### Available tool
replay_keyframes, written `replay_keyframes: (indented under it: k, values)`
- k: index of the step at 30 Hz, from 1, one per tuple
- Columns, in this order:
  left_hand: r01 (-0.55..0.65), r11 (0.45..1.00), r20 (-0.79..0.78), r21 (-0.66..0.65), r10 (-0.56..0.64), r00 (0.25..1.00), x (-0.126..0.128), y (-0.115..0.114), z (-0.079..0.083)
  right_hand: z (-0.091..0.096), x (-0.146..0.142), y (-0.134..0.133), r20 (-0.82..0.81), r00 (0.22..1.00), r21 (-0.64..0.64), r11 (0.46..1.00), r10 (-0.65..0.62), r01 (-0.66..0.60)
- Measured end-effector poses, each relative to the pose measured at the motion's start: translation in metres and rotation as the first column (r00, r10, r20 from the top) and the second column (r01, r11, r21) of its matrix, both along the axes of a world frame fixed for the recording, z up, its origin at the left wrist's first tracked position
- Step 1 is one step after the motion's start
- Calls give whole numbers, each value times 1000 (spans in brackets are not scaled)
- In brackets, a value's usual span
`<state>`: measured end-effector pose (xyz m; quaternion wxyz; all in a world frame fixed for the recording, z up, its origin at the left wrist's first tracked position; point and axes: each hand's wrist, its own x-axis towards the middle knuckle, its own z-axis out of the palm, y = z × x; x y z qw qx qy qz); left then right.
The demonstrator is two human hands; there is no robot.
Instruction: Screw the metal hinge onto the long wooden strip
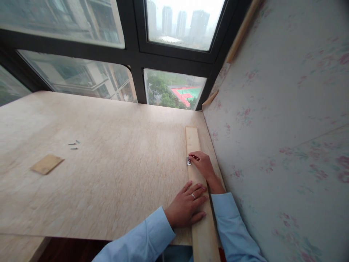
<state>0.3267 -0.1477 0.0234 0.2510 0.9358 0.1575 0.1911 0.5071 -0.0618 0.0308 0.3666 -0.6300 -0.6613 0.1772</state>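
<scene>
A long pale wooden board [192, 137] lies on the stone-patterned sill, running from its far end down past the front edge. My left hand [188, 205] rests flat across the board with its fingers spread, a ring on one of them. Farther along, my right hand [201, 163] is closed in a pinch at a small silver metal hinge [189, 161] on the board's left edge. Whatever is between those fingertips is too small to make out. To the left, a few screws [73, 144] lie loose on the sill.
A small thin piece of wood [47, 164] lies on the sill [117, 174] at the left. Dark-framed windows [174, 58] rise along the back. A wall with flowered paper [272, 127] stands close on the right of the board. The sill's front edge drops off below.
</scene>
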Motion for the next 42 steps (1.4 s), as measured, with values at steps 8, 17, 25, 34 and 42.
replay_keyframes:
  k: [8, 17, 25, 34, 42]
  values:
    - [-1, 1000, -6, 9, 1, 1000, 0, -1, 0, 6, -1, -2, 20, 1000, -2, 1000, -7, 7]
    - [-5, 999, 43, -36, 6, 999, 0, -1, -4, 12, 19, -9, 48, 991, 81, 989, -126, 121]
    - [-380, 694, 214, -611, 607, 766, 0, 16, -12, -17, 6, -16, 139, 988, -24, 997, -74, 78]
    - [-121, 43, -34, -992, 824, 566, 6, 62, 6, -28, -14, -21, 166, 981, -146, 982, -96, 121]
    - [44, -54, -19, -998, 823, 568, 20, 78, 18, -22, -15, -21, 92, 987, -118, 982, -135, 145]
